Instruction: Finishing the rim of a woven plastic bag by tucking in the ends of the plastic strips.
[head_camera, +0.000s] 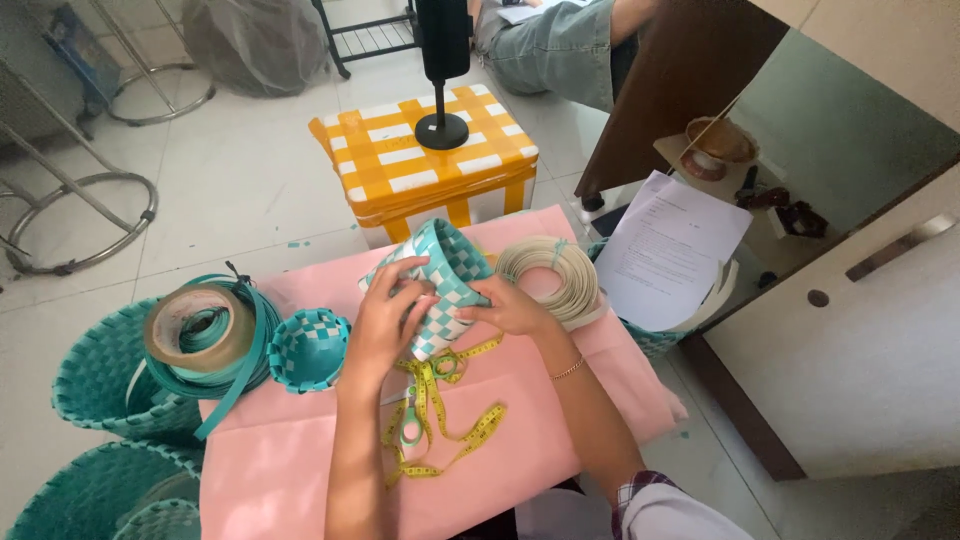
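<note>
Far left, a tape roll (190, 325) sits on teal strap coils (240, 345) beside a small teal-and-white woven cup (308, 348) on the pink desk (300, 460). Centre: left hand (385, 318) and right hand (510, 305) both clasp a teal-and-white woven basket (440, 280), fingers curled against its wall, above a yellow measuring tape (440, 420). Right, cream strap coil (550, 278): risk, loose weave slipping if grip eases.

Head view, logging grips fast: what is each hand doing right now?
Left hand: closed on the teal and white woven basket.
Right hand: gripping the same basket from its other side.
</note>
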